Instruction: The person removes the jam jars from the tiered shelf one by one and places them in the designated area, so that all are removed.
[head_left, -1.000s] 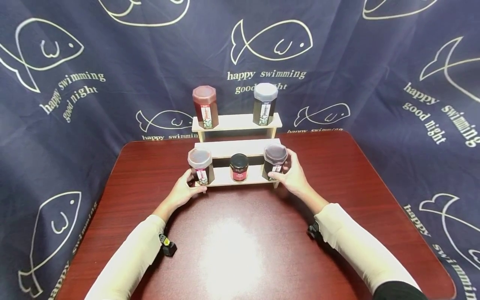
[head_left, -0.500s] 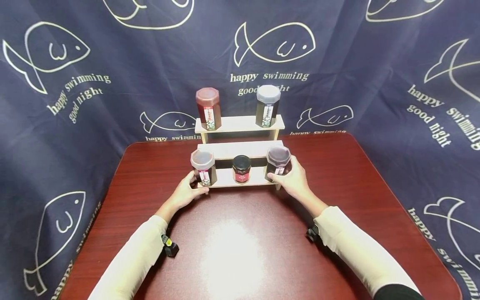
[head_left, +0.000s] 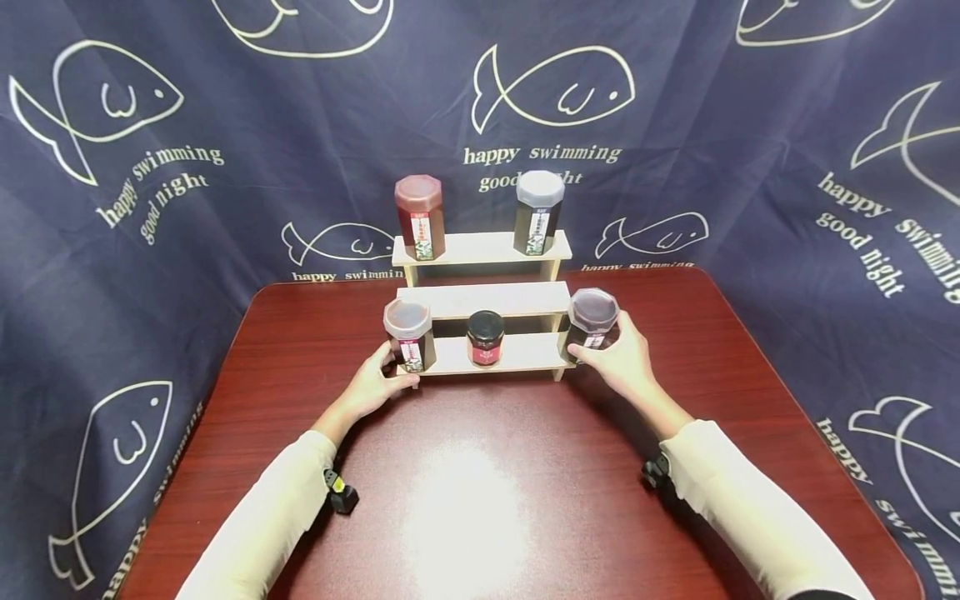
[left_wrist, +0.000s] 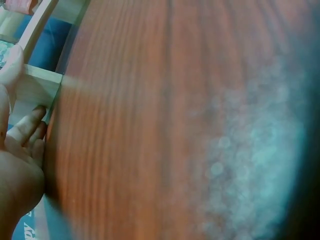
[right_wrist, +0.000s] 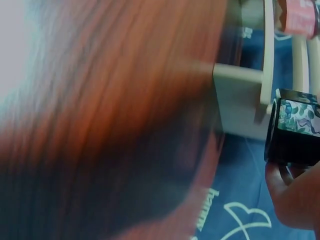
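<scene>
A three-tier wooden shelf (head_left: 480, 298) stands at the back of the table. At its lower left end, beside a jar with a pale lid (head_left: 408, 333), my left hand (head_left: 369, 387) grips the shelf; in the left wrist view that hand (left_wrist: 20, 160) has its fingers by the wooden side panel (left_wrist: 37, 90). My right hand (head_left: 626, 358) holds a dark jar with a purplish lid (head_left: 592, 321) at the bottom tier's right end. The right wrist view shows this jar (right_wrist: 297, 122) overhanging the shelf's end, my right hand (right_wrist: 297, 200) around it.
A small black-lidded jar (head_left: 486, 340) sits mid-way along the bottom tier. On the top tier stand a red-lidded jar (head_left: 422, 218) at left and a white-lidded jar (head_left: 538, 215) at right. A dark blue fish-print cloth (head_left: 337, 125) hangs behind the red-brown table (head_left: 300, 333).
My right hand has moved to the right with the purplish-lidded jar, from over the bottom tier to its right end. My left hand has stayed at the shelf's left end.
</scene>
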